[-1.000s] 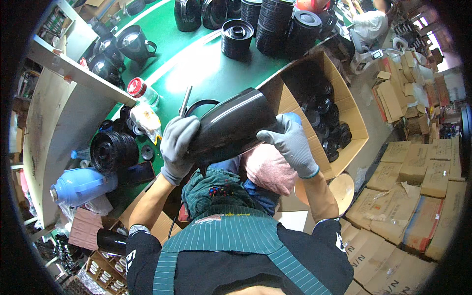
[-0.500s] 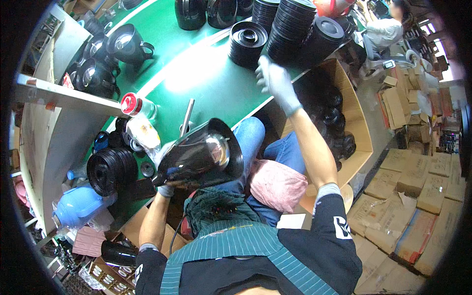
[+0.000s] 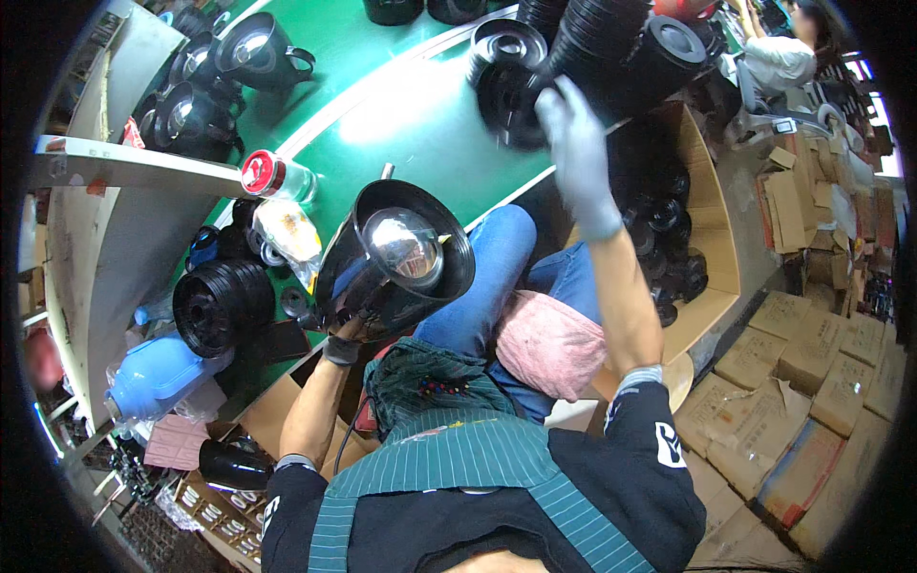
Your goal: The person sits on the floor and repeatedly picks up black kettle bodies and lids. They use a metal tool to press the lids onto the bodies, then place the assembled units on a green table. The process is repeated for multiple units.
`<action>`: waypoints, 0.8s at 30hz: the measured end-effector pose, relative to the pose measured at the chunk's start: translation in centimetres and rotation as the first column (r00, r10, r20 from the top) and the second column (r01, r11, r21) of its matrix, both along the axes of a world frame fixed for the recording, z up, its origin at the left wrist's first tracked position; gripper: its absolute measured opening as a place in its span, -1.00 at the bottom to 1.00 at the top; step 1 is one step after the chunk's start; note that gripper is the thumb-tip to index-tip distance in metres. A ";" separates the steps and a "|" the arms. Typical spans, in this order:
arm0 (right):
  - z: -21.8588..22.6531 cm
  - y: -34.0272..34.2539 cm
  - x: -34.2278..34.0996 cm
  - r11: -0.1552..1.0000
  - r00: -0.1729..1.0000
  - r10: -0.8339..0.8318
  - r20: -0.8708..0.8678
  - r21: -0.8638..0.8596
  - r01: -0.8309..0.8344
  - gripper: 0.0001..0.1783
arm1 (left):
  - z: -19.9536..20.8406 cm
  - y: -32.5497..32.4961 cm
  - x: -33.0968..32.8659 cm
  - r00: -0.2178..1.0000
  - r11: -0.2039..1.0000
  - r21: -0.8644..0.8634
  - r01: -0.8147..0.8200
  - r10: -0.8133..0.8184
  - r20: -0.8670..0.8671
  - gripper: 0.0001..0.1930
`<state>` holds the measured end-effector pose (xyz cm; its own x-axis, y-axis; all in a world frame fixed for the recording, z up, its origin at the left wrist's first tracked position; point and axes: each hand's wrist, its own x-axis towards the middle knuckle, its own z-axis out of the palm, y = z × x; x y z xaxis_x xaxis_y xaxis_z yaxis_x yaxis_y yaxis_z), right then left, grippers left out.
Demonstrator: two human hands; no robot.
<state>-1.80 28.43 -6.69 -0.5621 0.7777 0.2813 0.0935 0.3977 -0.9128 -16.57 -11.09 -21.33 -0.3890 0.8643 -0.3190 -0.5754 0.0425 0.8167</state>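
Observation:
My left hand (image 3: 346,346) grips a glossy black jug (image 3: 351,256) by its handle side. The jug is tilted over my lap, its wide mouth toward me and a mirror-like surface inside. Most of that hand's fingers are hidden behind the jug. My gloved right hand (image 3: 583,167) holds a black round lid-like disc (image 3: 511,107) by its right edge, tipped up and slightly blurred. Behind the disc stands a short stack of black round parts (image 3: 508,43). Just past the jug, the tip of a metal rod (image 3: 387,172) shows.
Taller stacks of black discs (image 3: 597,48) stand at the back right. A cardboard box (image 3: 712,205) of black parts sits right of my legs. Other black jugs (image 3: 253,53), a red-lidded jar (image 3: 263,174) and a blue bottle (image 3: 162,377) are on the left. A person (image 3: 778,62) sits far right.
My right hand has closed on a black disc and tipped it up off the short stack. The left hand has turned the jug so its mouth faces me more.

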 end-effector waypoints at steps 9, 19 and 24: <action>0.4 -16.1 11.1 0.781 0.893 0.148 -0.426 -0.503 -0.369 -0.32 | 2.3 2.9 3.6 0.974 0.977 0.170 0.127 -0.155 0.165 -0.49; 0.8 -19.5 16.0 0.957 0.858 0.280 -0.430 0.054 -0.286 -0.36 | 4.9 3.6 6.2 0.891 0.887 0.238 0.397 -0.434 0.131 -0.48; 1.1 -20.0 17.5 0.943 0.853 0.331 -0.404 0.108 -0.315 -0.36 | 5.8 3.9 5.4 0.814 0.828 0.226 0.512 -0.552 0.178 -0.48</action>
<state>15.74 8.39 -5.57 -0.6071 0.5571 0.5666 -0.4255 0.3744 -0.8239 -11.19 -7.20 -15.58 0.2129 0.9604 -0.1794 -0.6693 0.2772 0.6894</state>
